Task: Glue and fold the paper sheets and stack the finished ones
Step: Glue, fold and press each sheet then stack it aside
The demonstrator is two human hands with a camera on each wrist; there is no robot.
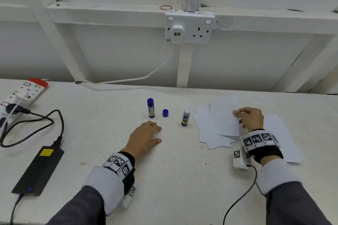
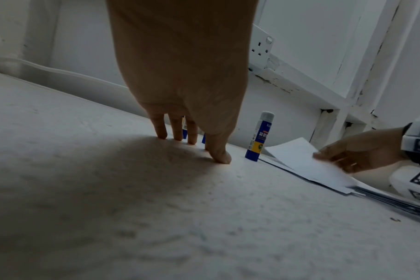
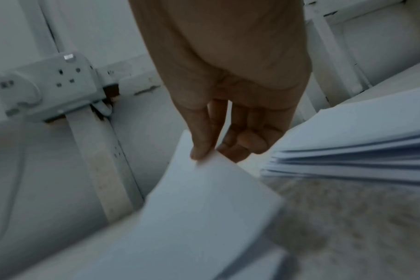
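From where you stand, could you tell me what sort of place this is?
Probably a plain workshop or utility room: a rough white bench against a painted timber-framed wall, with a double socket, a power strip and a black charger.

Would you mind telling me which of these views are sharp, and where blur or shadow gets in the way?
Head view: evenly lit and sharp, straight lines bowed by the wide lens. Left wrist view: dim, the left hand casts a broad shadow on the table, yet the glue stick reads clearly. Right wrist view: dim and smeared, the sheet pinched by the right hand is blurred.
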